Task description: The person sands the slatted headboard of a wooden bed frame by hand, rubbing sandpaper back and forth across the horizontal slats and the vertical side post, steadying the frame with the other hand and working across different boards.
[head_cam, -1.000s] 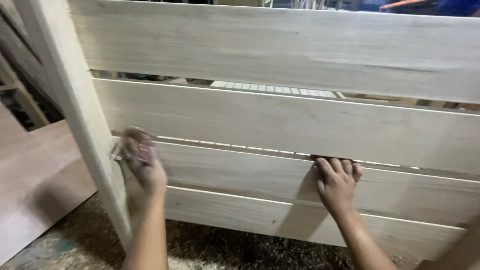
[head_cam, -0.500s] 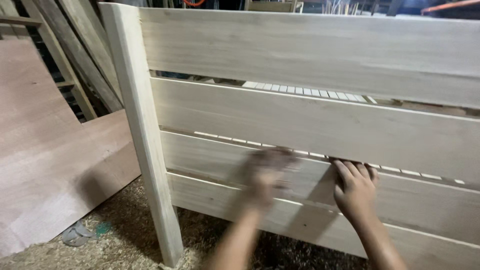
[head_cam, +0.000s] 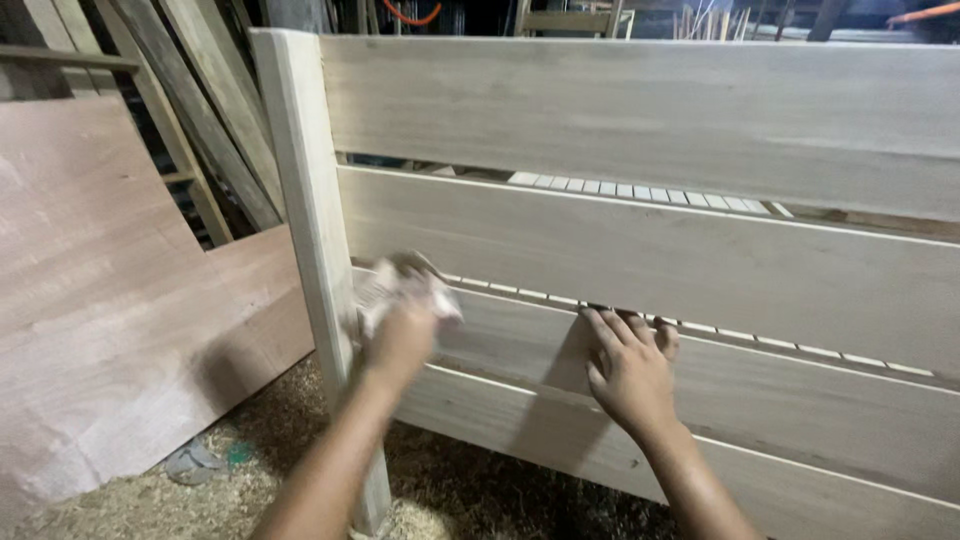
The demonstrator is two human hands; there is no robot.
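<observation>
Clearly the crumpled sheet of sandpaper (head_cam: pixel 405 292) is being pressed against the pale wooden frame (head_cam: pixel 640 250), right where the third slat (head_cam: pixel 800 400) is meeting the upright post (head_cam: pixel 310 250). It is looking light, thin and limp, something that will fold or slide unless it is backed by flat fingers; a wad bunched under the palm appears the surest hold. The left hand (head_cam: pixel 400 335) is gripping it, fingers curled over the pad, though motion blur is hiding the exact finger positions.

At about three o'clock from the sandpaper, the right hand (head_cam: pixel 630 370) is lying spread on the same slat, fingertips hooking into the narrow gap above it, grasping nothing loose and seemingly bracing the frame. The frame itself is looking stiff and heavy, with broad horizontal boards; judging by its bulk, its post or the slat edges would be the places to take hold.

Out at nine o'clock, a reddish plywood sheet (head_cam: pixel 110 300) is leaning beside the post. Down at six o'clock, sawdust (head_cam: pixel 120 505) is covering the floor. Up at eleven o'clock, spare planks (head_cam: pixel 190 110) are standing against a dark background.
</observation>
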